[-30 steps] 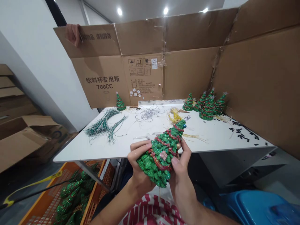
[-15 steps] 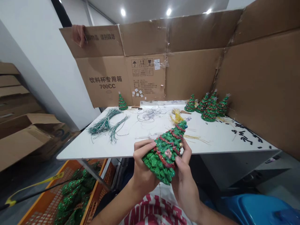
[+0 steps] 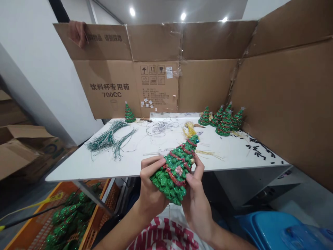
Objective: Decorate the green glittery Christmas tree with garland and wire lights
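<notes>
A glittery green Christmas tree figurine (image 3: pixel 174 166) with red garlands and small ornaments is held over the table's front edge, its top tilted to the right and away. My left hand (image 3: pixel 153 182) is closed on the left side near its base. With fingers and thumb, my right hand (image 3: pixel 197 187) grips its right side. The underside and some of the fingers behind it are hidden. Just beyond the tree's top lies a bundle of yellow strands (image 3: pixel 189 130).
On the white table (image 3: pixel 78 163) lie green wire bundles (image 3: pixel 106 139), tangled thin wire (image 3: pixel 162 126) and black pieces (image 3: pixel 257 152). Several tree figurines (image 3: pixel 224 123) stand at back right, another (image 3: pixel 128 113) at back left. Cardboard (image 3: pixel 208 83) walls the back. Below left is an orange crate (image 3: pixel 97 222).
The whole view has shifted slightly, so things appear further left. Both hands keep the tree figurine in much the same tilted pose.
</notes>
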{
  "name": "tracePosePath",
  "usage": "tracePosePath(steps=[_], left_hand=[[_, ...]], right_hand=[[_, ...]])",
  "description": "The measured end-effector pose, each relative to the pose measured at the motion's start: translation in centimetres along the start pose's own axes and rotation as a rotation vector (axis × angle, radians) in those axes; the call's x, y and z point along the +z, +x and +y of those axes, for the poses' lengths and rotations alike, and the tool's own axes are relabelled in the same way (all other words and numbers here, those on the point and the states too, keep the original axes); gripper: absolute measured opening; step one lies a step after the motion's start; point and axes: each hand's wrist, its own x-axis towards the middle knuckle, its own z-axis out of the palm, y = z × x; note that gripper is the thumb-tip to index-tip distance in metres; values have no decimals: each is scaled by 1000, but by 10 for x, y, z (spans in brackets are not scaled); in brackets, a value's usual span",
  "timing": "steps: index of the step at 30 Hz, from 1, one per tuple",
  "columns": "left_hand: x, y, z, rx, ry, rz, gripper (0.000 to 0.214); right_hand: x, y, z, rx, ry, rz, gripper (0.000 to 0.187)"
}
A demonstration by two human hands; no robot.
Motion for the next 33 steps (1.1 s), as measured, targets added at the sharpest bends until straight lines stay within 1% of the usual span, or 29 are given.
tracePosePath(steps=[7,15,19,22,23,25,26,28,32,33], left_hand=[[2,3,1,-8,3,5,76],[3,-1,-2,-24,7,29,70],[3,0,0,-17,34,-17,70],[3,2,2,-5,45,-25,68],[2,3,2,7,49,-35,66],[-2,6,4,59,94,-79,55],[-4,8,6,62,112,-92,51],[-10,13,9,15,126,-100,43],[-16,20,15,-168,72,-77,21],[-16,21,15,-200,49,-71,22]], right_hand=[[0,0,0,-28,9,10,85],[0,2,0,-3,18,18,85],[2,2,-2,3,6,34,91],[4,1,-5,16,-16,67,95],[5,0,-7,23,-23,68,93],[5,-2,-11,43,-34,47,84],[5,-2,-14,52,-41,29,79],[5,-4,-18,60,-70,-5,76],[3,-6,-15,4,-186,-59,87],[3,-7,-13,-24,-218,-71,88]])
